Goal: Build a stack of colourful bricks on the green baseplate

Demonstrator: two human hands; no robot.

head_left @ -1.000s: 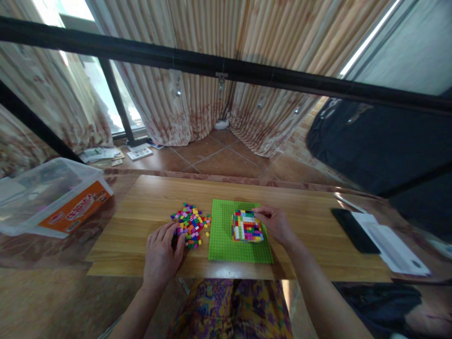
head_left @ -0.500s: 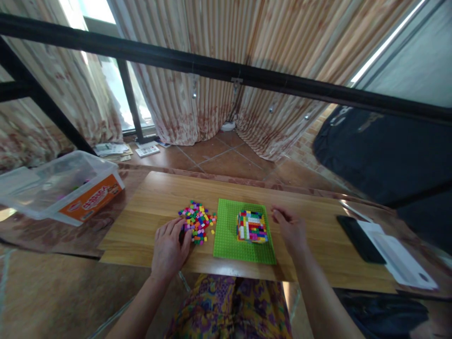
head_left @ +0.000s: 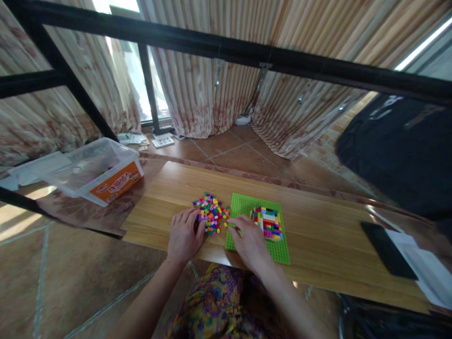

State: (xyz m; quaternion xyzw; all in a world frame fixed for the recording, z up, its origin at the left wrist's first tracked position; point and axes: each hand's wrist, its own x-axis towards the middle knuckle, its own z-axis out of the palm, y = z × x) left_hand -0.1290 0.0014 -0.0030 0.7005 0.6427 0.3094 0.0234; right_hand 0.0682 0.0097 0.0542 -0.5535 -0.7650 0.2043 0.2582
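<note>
Resting flat on the table [head_left: 318, 235], the left hand [head_left: 183, 235] lies palm down, fingers loose, touching the near-left edge of the pile of small coloured bricks [head_left: 211, 213]. Her right hand [head_left: 249, 240] reaches across the green baseplate [head_left: 282, 252], fingertips just right of the pile; whether they pinch a brick I cannot tell.

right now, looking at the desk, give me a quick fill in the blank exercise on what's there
1. The multicoloured block build stands on a ____ baseplate.
2. The loose pile of small bricks lies to the ____ of that baseplate.
3. The left hand rests flat beside the pile; the right hand lies over the baseplate's ____ edge.
4. The clear plastic box bears an ____ label.

Missing words: green; left; left; orange
</note>
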